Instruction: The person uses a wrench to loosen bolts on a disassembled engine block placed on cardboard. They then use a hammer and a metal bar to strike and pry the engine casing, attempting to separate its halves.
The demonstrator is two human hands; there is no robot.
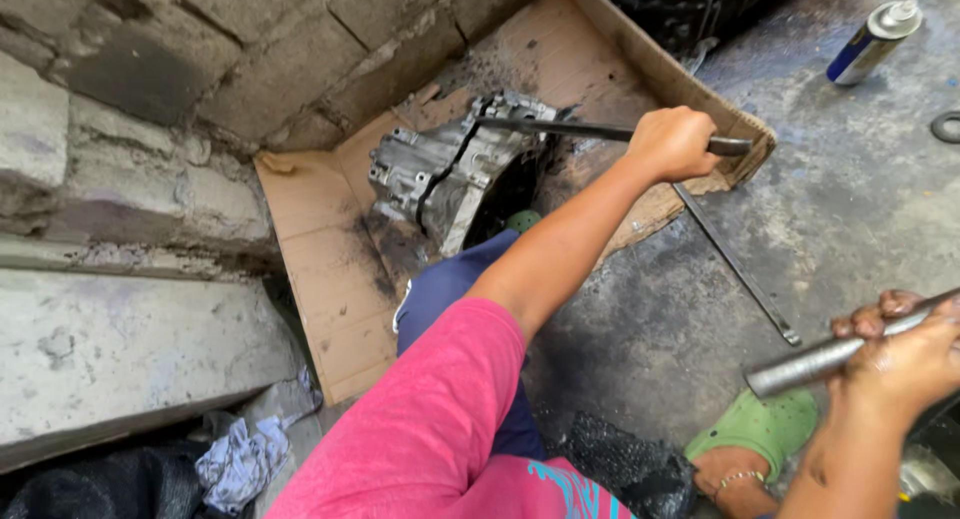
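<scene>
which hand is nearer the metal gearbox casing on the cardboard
Left. The left hand grips a dark bar whose tip rests against the gearbox casing, just right of it. The right hand holds a grey metal rod far off at lower right.

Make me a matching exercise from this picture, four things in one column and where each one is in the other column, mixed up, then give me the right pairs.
Things:
1. Spray can
2. Metal gearbox housing
3. Long dark bar
4. Thick steel rod

Places:
A. On the oily cardboard by the stone wall
B. In the left hand, tip at the housing
C. In the right hand, low on the right
D. Lying on the concrete floor, top right

Pairs: 1-D, 2-A, 3-B, 4-C
</scene>
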